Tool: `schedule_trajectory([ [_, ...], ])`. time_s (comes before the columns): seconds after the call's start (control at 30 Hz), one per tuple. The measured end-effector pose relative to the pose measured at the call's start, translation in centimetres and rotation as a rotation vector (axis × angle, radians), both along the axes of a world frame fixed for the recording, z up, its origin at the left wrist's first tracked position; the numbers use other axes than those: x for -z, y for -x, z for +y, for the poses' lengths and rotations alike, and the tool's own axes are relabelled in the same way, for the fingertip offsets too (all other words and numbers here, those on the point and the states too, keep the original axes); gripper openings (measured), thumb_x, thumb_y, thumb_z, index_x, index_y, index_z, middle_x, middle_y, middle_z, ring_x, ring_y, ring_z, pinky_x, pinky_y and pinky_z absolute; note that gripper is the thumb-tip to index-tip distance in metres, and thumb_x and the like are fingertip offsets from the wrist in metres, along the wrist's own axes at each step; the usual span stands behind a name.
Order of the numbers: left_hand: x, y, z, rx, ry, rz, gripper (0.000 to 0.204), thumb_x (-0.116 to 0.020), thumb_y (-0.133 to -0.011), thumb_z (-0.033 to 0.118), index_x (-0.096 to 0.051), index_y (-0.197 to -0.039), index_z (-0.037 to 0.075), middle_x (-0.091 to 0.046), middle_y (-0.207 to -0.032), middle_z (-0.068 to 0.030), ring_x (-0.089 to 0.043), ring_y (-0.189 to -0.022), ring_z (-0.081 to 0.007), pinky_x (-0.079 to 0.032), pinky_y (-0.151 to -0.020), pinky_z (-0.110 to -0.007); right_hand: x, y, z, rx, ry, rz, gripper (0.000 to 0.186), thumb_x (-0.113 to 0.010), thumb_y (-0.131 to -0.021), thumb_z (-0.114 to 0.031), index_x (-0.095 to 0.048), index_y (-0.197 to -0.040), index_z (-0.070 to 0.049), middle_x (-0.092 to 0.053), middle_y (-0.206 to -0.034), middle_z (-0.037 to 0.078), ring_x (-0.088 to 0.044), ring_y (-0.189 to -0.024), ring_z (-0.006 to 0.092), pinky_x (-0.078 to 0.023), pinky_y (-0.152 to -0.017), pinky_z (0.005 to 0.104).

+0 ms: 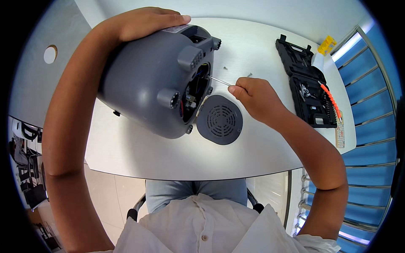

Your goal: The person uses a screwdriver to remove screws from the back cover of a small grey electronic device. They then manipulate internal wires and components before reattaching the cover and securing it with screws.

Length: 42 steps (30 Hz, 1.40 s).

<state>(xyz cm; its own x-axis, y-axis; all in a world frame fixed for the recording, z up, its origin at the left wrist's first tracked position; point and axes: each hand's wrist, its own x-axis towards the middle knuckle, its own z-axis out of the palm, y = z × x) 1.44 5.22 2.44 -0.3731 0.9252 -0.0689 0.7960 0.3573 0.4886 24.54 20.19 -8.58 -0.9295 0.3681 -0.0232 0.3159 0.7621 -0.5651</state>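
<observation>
A grey appliance [135,84] lies on its side, left of centre on the worktop [270,156], its uncovered end facing right; the parts inside are dark and hard to make out. The left hand [143,23] lies stretched over its upper side, some fingertips out of sight, near a label [176,29] too small to read. The right hand [256,96] grips one thin metal tool [220,80], its rear end hidden in the fist, its tip at the opening. Just beside lies one vented cover [219,120]; beyond, two small screws [249,75] and one black tool case [287,57].
</observation>
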Motion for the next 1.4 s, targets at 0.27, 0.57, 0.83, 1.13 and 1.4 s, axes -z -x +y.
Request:
schedule_trajectory([
  [0.27, -0.7, 0.0, 0.1, 0.030, 0.090, 0.009, 0.068, -0.047, -0.086, 0.061, -0.062, -0.121, 0.005, -0.062, -0.118, -0.0175, -0.061, -0.105, -0.0280, -0.045, -0.094, -0.034, -2.2, 0.4, 1.2, 0.083, 0.781, -0.272, 0.030, -0.056, -0.092, -0.029, -0.052, -0.070, -0.008, -0.040, -0.053, -0.003, -0.026, -0.045, 0.0062, -0.022, -0.041, 0.0238],
  [0.57, -0.3, 1.2, 0.7, 0.014, 0.073, 0.010, 0.068, -0.045, -0.086, 0.063, -0.061, -0.124, 0.009, -0.060, -0.122, -0.0161, -0.060, -0.107, -0.0292, -0.044, -0.095, -0.035, 1.4, -1.1, -1.3, -0.016, -0.912, 0.459, 0.023, -0.068, -0.081, -0.028, -0.053, -0.074, -0.012, -0.048, -0.064, 0.000, -0.049, -0.057, 0.0147, -0.037, -0.046, 0.0286],
  [0.83, 0.4, 1.1, 0.2, -0.028, -0.012, -0.025, 0.058, -0.047, -0.090, 0.057, -0.062, -0.111, 0.005, -0.063, -0.104, -0.0115, -0.060, -0.093, -0.0191, -0.046, -0.087, -0.030, 2.3, -0.2, -2.0, 0.099, -0.688, 0.274, 0.027, -0.063, -0.087, -0.031, -0.052, -0.073, -0.010, -0.052, -0.057, 0.004, -0.052, -0.051, 0.0195, -0.039, -0.045, 0.0317],
  [1.13, 0.1, 0.8, -0.2, 0.084, -0.006, -0.073, 0.049, -0.045, -0.093, 0.052, -0.062, -0.095, 0.005, -0.062, -0.087, -0.0069, -0.056, -0.080, -0.0138, -0.046, -0.077, -0.028, -0.8, 0.3, -0.8, 0.059, 0.080, -0.045, 0.037, -0.051, -0.096, -0.034, -0.057, -0.073, -0.005, -0.054, -0.058, 0.008, -0.051, -0.054, 0.0211, -0.043, -0.055, 0.0359],
  [1.4, -0.5, -0.4, -0.2, 0.109, 0.024, -0.028, 0.054, -0.046, -0.091, 0.057, -0.063, -0.102, 0.006, -0.062, -0.092, -0.0105, -0.058, -0.085, -0.0185, -0.046, -0.081, -0.030, -1.8, -0.5, -0.3, 0.119, 0.954, -0.298, 0.033, -0.047, -0.097, -0.033, -0.052, -0.075, -0.008, -0.036, -0.053, -0.004, -0.026, -0.043, 0.0066, -0.019, -0.040, 0.0240],
])
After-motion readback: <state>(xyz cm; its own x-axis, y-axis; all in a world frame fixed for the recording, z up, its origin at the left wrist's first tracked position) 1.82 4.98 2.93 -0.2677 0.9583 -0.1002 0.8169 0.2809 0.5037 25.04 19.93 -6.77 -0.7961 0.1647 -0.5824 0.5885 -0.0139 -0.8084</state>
